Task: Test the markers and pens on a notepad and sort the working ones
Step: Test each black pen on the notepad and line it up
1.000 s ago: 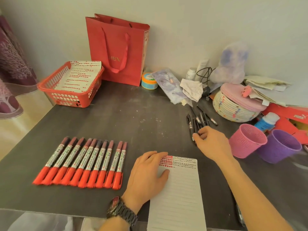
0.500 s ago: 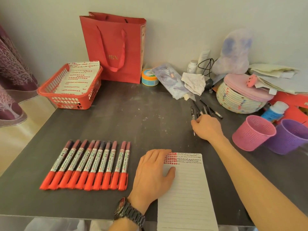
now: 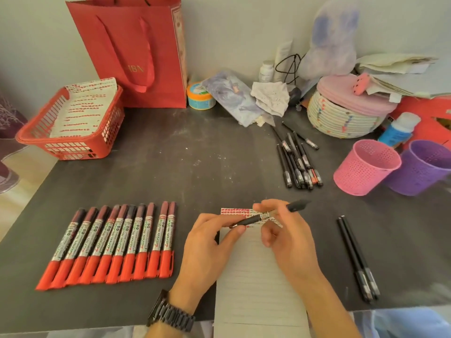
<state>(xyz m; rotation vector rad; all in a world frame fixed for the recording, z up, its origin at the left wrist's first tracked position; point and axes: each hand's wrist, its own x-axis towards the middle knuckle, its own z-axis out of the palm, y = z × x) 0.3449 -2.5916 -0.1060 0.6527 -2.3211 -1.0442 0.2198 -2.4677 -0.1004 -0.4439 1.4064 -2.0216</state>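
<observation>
One pen (image 3: 249,221) hangs over the notepad (image 3: 251,289): left grip (image 3: 207,247) pinches its end, right grip (image 3: 290,242) grasps its barrel. Ten markers (image 3: 117,242) lie in a row beside.

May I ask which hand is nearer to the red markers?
Left. The left hand is just right of the red markers; the right hand is farther right, over the notepad.
</observation>
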